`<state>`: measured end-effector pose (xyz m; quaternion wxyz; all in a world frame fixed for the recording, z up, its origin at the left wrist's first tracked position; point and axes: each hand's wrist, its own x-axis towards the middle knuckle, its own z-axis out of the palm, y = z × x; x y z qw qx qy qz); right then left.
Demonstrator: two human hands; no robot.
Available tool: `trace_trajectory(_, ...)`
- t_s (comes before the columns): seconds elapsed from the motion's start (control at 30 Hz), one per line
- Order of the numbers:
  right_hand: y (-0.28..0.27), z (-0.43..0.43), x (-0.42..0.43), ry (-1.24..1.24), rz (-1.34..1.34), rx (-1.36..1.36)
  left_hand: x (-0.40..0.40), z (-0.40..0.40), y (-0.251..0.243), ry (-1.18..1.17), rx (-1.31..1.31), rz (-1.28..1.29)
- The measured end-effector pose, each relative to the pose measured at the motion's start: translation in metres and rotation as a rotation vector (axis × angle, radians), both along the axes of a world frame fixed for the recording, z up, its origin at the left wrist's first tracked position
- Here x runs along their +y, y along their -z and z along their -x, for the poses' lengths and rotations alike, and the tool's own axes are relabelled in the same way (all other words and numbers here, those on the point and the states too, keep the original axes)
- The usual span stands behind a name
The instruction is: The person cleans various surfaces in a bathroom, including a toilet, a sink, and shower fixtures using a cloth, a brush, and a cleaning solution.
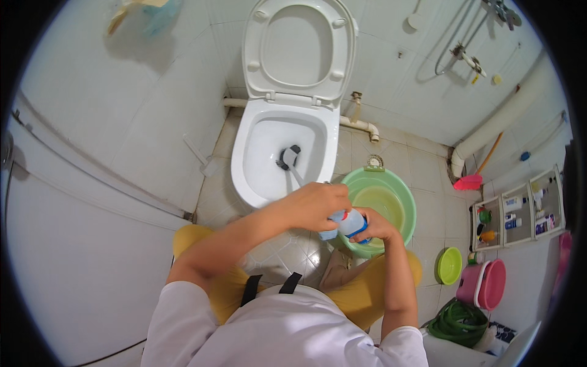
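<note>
My right hand [376,225] grips a pale plastic bottle [353,222] with a blue label and a red part near its neck. At the bottle's top end is my left hand [316,206], closed around what looks like a light blue cloth [328,234]. Its fingers hide the bottle's mouth. The bottle is tilted above the near side of a green basin [410,202], which holds yellowish liquid. A toilet brush [290,158] rests head down in the white toilet bowl [240,165]. Its handle runs toward my left forearm, and its end is hidden there.
The toilet seat [254,46] and lid are raised. Beside the basin are a floor drain [375,161] and a pipe [362,125]. To the right stand a small lime basin [449,266], a pink bucket [472,284], a coiled green hose [458,323] and a shelf [502,225] of bottles.
</note>
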<state>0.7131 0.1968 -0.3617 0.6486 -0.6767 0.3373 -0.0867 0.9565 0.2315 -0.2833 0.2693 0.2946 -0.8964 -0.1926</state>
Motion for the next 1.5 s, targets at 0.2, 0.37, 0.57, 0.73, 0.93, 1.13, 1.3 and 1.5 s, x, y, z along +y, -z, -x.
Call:
trace_trajectory(0.2, -0.004, -0.003, -0.001, -0.103, 0.021, 0.044, -0.008, -0.005, -0.011, 0.095, -0.1, -0.285)
trace_trajectory(0.37, -0.002, -0.004, -0.004, -0.168, -0.002, 0.047, -0.014, -0.003, -0.014, 0.182, -0.153, -0.291)
trace_trajectory(0.57, -0.002, -0.003, -0.007, -0.195, -0.034, 0.029, -0.017, 0.0, -0.019, 0.25, -0.265, -0.245)
trace_trajectory(0.73, -0.011, -0.003, -0.003, -0.061, -0.102, -0.034, -0.014, -0.004, -0.002, 0.089, -0.121, -0.029)
trace_trajectory(0.93, 0.003, 0.004, -0.004, 0.084, 0.022, -0.051, 0.024, 0.0, 0.007, -0.21, -0.125, -0.14)
trace_trajectory(1.13, 0.004, 0.011, -0.007, 0.428, 0.053, -0.067, 0.021, -0.038, 0.026, -0.636, -0.079, -0.541)
trace_trajectory(1.3, -0.014, -0.007, -0.014, 0.47, 0.076, -0.124, -0.006, -0.033, 0.103, -0.463, 0.201, -0.817)
trace_trajectory(1.5, -0.016, -0.022, -0.019, 0.586, 0.093, -0.062, 0.001, -0.036, 0.113, -0.486, 0.496, -1.182)
